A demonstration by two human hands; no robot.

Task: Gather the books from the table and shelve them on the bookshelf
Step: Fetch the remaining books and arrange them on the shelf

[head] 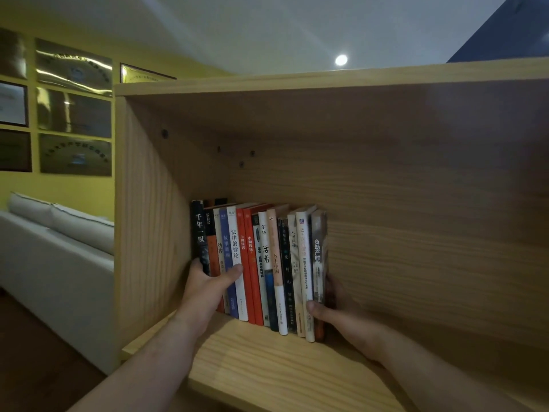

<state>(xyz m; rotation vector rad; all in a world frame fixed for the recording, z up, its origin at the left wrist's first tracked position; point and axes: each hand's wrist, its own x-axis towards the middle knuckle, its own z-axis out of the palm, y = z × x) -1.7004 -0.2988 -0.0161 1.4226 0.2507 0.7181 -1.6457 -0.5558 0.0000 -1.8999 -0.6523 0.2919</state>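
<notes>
Left hand [208,288] grips the left end of the book row [267,263], thumb across the spines, fingers round the end book. Right hand [341,316] grips the right end, thumb on the front. The row stands upright between both hands on the bookshelf [267,367] board, close to its left wall. Sofa [59,248] is left of the bookshelf.

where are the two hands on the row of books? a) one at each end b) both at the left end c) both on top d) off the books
a: the left hand grips the row of books at its left end, the right hand at its right end.
</notes>
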